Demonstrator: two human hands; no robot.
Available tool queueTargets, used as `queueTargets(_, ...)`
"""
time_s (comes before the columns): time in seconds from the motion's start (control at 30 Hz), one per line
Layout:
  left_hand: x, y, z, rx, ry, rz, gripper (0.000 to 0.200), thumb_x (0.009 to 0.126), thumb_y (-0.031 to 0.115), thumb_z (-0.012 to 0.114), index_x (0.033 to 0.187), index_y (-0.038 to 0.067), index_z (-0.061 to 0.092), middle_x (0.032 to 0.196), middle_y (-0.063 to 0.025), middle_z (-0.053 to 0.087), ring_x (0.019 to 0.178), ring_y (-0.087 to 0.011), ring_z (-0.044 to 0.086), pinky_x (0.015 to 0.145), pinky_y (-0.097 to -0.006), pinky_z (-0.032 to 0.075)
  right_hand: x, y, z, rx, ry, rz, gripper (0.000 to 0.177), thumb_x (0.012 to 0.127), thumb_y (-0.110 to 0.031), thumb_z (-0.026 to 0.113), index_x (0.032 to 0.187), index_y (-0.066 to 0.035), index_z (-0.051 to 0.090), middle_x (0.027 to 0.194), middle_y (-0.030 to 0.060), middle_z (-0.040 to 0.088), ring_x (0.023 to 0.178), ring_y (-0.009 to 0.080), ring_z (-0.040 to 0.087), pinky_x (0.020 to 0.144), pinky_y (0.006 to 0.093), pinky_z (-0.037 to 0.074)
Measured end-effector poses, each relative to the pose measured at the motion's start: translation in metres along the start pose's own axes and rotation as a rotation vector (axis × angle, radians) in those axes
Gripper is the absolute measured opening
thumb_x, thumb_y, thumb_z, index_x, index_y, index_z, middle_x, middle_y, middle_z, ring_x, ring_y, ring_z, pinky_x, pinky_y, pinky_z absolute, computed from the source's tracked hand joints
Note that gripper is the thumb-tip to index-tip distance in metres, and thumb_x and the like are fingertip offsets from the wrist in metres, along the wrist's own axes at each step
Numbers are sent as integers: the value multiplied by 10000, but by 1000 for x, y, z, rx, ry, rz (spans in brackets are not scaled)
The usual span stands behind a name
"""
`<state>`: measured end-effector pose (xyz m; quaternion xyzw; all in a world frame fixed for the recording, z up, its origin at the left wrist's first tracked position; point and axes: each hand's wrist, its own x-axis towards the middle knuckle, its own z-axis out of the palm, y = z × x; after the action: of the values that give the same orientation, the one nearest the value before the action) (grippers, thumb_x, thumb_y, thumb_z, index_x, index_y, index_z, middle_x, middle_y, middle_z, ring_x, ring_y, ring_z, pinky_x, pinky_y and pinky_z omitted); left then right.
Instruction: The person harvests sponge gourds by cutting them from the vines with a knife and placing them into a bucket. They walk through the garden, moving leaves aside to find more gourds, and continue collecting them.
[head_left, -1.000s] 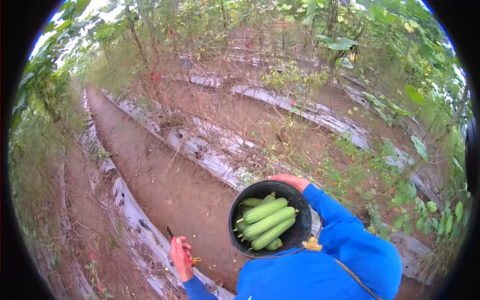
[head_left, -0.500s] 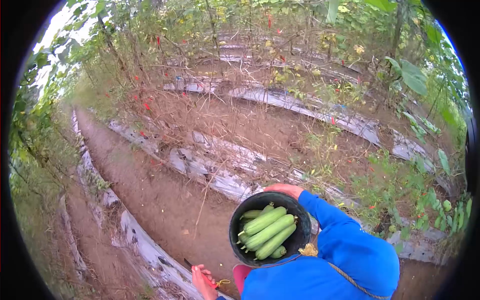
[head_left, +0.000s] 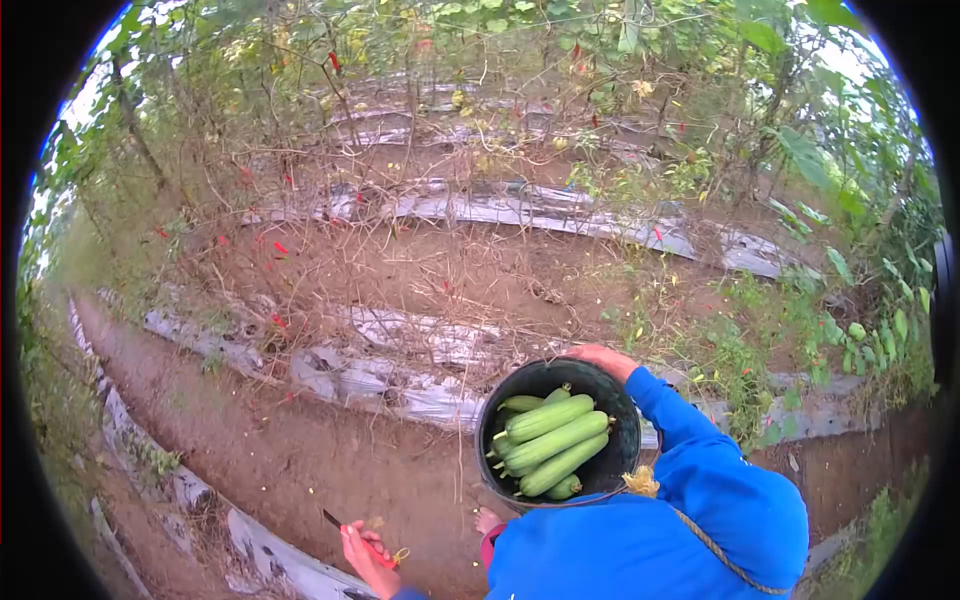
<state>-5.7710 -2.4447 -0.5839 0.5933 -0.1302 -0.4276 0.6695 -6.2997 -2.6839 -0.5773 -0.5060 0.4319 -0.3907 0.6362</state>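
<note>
Bucket of green gourds up against the body, little knife in the left hand

Starting at the left: the left hand (head_left: 368,556) has its fingers wrapped round the red handle of a small, dark-bladed knife (head_left: 375,547), tip pointing up and left. The handle's partly covered by the fingers, and a yellow loop hangs off its end. The wrist is cut off by the frame. Just left of the bucket there's what looks like a bare foot (head_left: 487,520), mostly hidden.

Next, the round black bucket (head_left: 622,435), mouth open, near side tucked behind the blue long-sleeved top (head_left: 600,550). Inside is a pile of long, pale green gourds (head_left: 556,441), three big ones on top, with more partly buried, so no exact count. Bare dark wall shows on the right.

The right hand (head_left: 603,360) lies against the far right rim. Its fingertips are hard to make out, so I can't tell how tightly they're closed. A twisted tan rope (head_left: 715,545) crosses the top.
</note>
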Motion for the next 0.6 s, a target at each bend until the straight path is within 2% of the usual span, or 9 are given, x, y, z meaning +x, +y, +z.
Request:
queueTargets(0.07,29,25,9,-1,-62,54,308,999,381,535,1035,76,551,674,-2,505,479,-57,432,376,-209,329,-4,-7,-8,-155,101,-22,427,999,-308,481,1291,-21,603,1305,134,587,1232,239,539,1098,378,368)
queueTargets(0.13,59,43,13,23,-110,81,306,1002,377,531,1034,73,549,672,-4,506,476,-57,431,375,-210,330,1,-24,-19,-618,-101,-102,518,968,-440,509,1267,-34,622,1232,117,626,1152,240,576,1011,389,434)
queueTargets(0.17,67,47,28,57,-132,96,303,1006,373,527,1034,71,547,670,-5,507,472,-57,430,374,-211,331,-2,-34,-29,-609,-94,-90,518,968,-440,509,1267,-34,622,1232,117,626,1152,240,576,1011,389,434)
queueTargets(0.23,80,61,44,60,-172,130,313,994,400,530,1021,90,551,676,6,497,480,-51,433,368,-196,327,-28,-107,8,-750,207,441,587,919,-533,551,1202,-30,657,1102,102,678,1045,236,609,898,386,487)
queueTargets(0.3,91,71,59,93,-182,168,326,995,404,526,1026,80,550,672,9,486,480,-47,424,368,-197,327,-31,-129,-28,-998,2,257,582,905,-550,576,1146,-32,687,967,89,698,932,214,622,816,384,506)
queueTargets(0.37,98,77,74,105,-203,184,329,996,403,523,1027,77,549,669,11,479,482,-46,421,369,-197,327,-36,-179,-35,-868,251,296,471,908,-483,647,1124,-67,695,976,48,705,897,158,658,797,321,531)
queueTargets(0.43,97,78,104,117,-213,205,333,996,403,519,1029,74,549,667,13,472,483,-44,418,370,-196,327,-23,-207,-87,-720,395,132,355,931,-373,656,1109,-69,698,973,28,704,868,117,661,745,281,542)
queueTargets(0.57,103,84,149,105,-190,235,319,995,380,518,1024,64,550,656,15,457,490,-51,414,389,-204,320,11,-263,-173,-262,478,-195,287,939,-303,654,1105,-69,666,1036,43,686,852,139,675,717,276,567)
queueTargets(0.6,106,86,163,96,-171,246,306,994,359,521,1007,55,553,649,12,453,496,-56,412,412,-215,315,28,-282,-176,-221,627,-259,303,938,-308,619,1094,-48,640,966,64,680,863,166,675,714,286,560)
